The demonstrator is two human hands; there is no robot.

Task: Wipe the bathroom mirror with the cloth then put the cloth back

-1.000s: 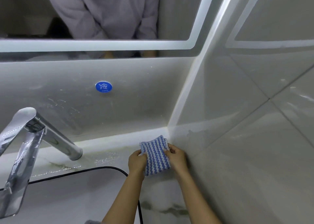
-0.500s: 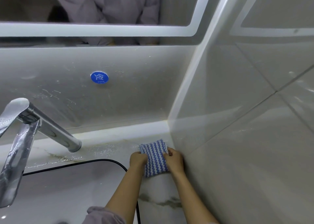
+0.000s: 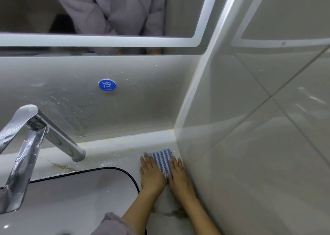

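Fingers straight, the left hand (image 3: 151, 176) and right hand (image 3: 179, 178) press a blue-and-white striped woven cloth (image 3: 163, 159) flat beneath them, with a white sink basin (image 3: 71, 200) just left.

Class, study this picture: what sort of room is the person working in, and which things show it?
Most likely a bathroom: a chrome faucet stands at a sink basin, a mirror with a lit border hangs above it, and glossy wall tiles close the corner on the right.

Blue-white striped cloth (image 3: 162, 159) flat below mirror (image 3: 100, 9).
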